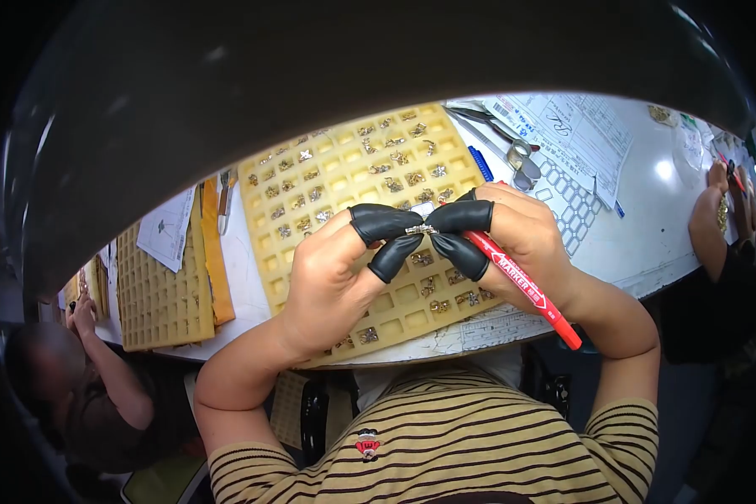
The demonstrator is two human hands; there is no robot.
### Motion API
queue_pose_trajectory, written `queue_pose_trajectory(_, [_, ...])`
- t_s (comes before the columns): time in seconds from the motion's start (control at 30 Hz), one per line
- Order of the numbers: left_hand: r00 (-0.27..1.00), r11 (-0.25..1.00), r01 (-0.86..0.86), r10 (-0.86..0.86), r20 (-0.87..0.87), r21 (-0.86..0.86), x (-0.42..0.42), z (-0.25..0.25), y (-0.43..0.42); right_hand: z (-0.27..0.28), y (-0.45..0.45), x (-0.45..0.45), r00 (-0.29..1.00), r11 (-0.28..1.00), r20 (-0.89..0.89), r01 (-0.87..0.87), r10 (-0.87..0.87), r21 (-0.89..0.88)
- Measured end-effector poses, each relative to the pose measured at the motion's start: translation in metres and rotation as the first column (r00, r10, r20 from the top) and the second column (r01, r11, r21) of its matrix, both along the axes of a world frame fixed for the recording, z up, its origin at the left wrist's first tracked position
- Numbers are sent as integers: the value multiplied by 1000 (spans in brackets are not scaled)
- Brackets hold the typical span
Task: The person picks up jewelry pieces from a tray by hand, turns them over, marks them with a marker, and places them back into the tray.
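My left hand (332,269) and my right hand (517,239) meet over a yellow compartment tray (399,329). Black rubber finger covers sit on the thumbs and forefingers. Pinched between both sets of fingertips is a small metal jewelry piece (421,228), mostly hidden by the covers. A red marker (525,290) also rests in my right hand, slanting down to the right with its cap end out past the palm. Below the hands, many tray compartments hold small gold and silver jewelry pieces (416,179).
A second compartment tray (155,286) lies at the left with a paper (166,228) on it. Beyond the main tray are pliers (489,122), a blue item (480,163) and printed sheets (575,126). Other people sit at left (113,378) and right (710,227).
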State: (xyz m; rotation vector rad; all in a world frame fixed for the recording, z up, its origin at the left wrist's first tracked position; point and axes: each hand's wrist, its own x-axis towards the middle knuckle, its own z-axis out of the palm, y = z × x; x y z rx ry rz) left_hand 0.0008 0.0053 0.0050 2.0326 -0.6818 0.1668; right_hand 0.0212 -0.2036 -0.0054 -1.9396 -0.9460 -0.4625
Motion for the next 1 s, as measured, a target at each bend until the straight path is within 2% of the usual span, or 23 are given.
queue_pose_trajectory(0.33, [1000,1000,4,-4,-5,-8,1,-2,0,2,-1,-2,1000,1000,0,6,-6,-31])
queue_pose_trajectory(0.57, [997,999,-32,31,68,9,1,-4,-1,3,-4,-1,1000,994,5,-4,5,-108])
queue_pose_trajectory(0.73, [997,1000,-29,29,72,10,2,-3,-1,11,-5,1,997,995,75,41,-34,-94])
queue_pose_trajectory(0.8, [986,999,-34,29,163,27,3,-6,-1,10,-5,0,996,997,86,6,1,-78])
queue_pose_trajectory(0.87, [982,998,-42,34,186,40,3,-8,-1,11,-2,-8,995,995,-24,98,-99,-14])
queue_pose_trajectory(1.0, [965,995,-61,38,261,82,3,-10,0,10,-4,-9,998,998,-17,68,-68,16])
